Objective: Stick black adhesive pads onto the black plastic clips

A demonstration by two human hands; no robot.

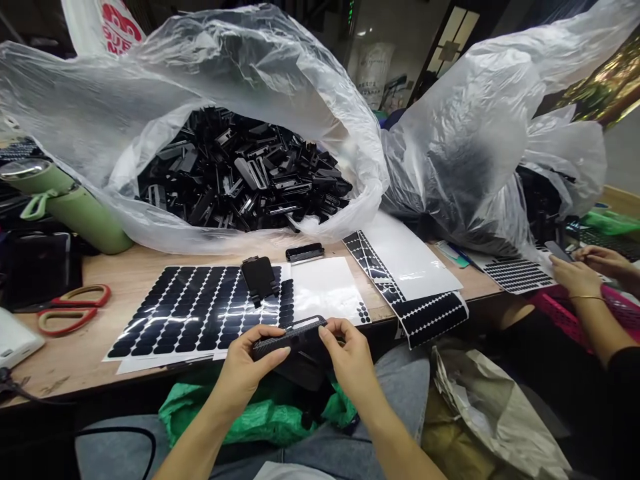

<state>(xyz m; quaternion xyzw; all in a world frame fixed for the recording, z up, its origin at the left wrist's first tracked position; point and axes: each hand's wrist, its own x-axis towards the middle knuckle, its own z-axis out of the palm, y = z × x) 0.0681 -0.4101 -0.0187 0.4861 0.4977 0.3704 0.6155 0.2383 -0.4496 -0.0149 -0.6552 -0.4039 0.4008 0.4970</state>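
Observation:
Both my hands are closed on one black plastic part (295, 338) just off the table's front edge; a pale strip shows along its top. My left hand (250, 357) grips its left end between thumb and fingers, and my right hand (347, 350) pinches its right end. Beyond them on the table lie a sheet of black oval stickers (185, 307) and a white sheet (325, 287). A black bracket-like piece (259, 279) rests on the sticker sheet. Another black part (305, 252) sits at the white sheet's back edge.
A large clear bag (350, 113) full of black parts (250, 173) stands behind. Red-handled scissors (75, 310) and a green bottle (85, 213) are left. More sticker sheets (430, 317) overhang the edge. At right, another person's hands (580, 270) work near a pink basket (615, 307).

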